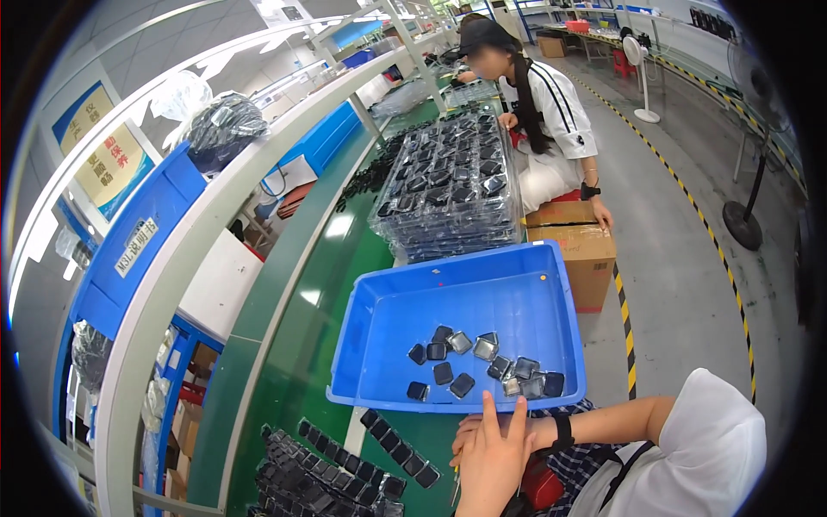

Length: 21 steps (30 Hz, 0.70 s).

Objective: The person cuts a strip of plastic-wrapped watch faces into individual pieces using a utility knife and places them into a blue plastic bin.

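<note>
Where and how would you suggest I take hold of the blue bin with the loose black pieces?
I'd grip the blue bin by its left rim and right rim, coming from outside: these opposite edges are raised, while stacked trays crowd its far side.

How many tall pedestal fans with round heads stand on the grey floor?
2: a white pedestal fan at upper right, and a dark pedestal fan farther right and nearer the camera. Others may be hidden.
</note>
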Motion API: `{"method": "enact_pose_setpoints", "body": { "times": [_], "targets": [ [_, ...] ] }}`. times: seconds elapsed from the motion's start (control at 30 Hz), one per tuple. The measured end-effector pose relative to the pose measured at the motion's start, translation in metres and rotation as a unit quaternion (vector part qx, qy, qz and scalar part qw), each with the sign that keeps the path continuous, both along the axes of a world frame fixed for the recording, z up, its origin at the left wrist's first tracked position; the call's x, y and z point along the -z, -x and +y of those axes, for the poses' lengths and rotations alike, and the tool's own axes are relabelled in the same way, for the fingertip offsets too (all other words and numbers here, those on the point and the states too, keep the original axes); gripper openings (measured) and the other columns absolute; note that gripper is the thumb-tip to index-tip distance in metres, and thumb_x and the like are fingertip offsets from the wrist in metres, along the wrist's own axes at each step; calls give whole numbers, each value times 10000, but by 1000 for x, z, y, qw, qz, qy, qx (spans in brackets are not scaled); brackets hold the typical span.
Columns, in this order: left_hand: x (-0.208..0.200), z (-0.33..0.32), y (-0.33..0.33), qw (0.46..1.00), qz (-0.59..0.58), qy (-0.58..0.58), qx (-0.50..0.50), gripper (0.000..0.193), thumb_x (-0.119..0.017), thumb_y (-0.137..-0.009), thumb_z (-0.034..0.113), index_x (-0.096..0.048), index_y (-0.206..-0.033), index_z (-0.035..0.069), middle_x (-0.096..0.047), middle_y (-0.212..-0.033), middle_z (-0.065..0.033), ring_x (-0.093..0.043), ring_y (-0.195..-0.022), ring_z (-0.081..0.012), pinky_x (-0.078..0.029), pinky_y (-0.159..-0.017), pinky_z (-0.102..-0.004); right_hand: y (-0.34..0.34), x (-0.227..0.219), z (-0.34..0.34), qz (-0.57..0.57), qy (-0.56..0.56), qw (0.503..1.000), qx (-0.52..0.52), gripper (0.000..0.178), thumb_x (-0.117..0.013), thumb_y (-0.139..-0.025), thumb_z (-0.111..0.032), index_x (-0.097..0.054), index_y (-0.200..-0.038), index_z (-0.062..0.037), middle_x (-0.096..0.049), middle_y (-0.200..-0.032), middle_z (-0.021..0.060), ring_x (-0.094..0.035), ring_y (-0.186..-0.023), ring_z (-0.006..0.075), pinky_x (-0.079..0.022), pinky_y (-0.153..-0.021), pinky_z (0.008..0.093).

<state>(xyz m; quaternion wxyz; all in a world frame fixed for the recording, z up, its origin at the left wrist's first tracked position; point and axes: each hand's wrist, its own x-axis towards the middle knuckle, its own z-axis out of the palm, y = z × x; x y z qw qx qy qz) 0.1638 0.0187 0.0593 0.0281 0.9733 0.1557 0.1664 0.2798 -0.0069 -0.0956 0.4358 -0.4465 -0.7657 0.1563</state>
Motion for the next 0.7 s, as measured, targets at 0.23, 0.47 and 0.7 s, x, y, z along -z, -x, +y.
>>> {"method": "enact_pose_setpoints", "body": {
  "times": [0.23,0.47,0.7],
  "targets": [
    [24,-5,-26,995,-13,7,-96,492,-738,-888,475,-629,-1270,184,-540,-1451,-252,-713,-945,-318,-537,-778,-434,14,15,7,2,-24,1000,-8,431,-631,-970,-226,-602,-1372,-75,-574,-1376,127,-556,-1286,290,-465,-1108,435],
    [7,13,-10,987,23,100,-125,468,-737,-926,396,-577,-1245,94,-490,-1483,-248,-713,-938,-376,-535,-817,-471,1,-16,9,158,303,937,-81,462,-657,-933,-179,-598,-1370,-40,-594,-1372,145,-538,-1313,318,-396,-1161,439],
    [-27,40,28,966,-195,126,-116,458,-807,-857,310,-638,-1234,112,-584,-1340,-140,-647,-1001,-301,-499,-794,-434,-7,-70,9,-71,32,997,-7,419,-643,-939,-117,-624,-1357,-101,-633,-1261,80,-586,-1218,286,-435,-1096,429]
  ]
}}
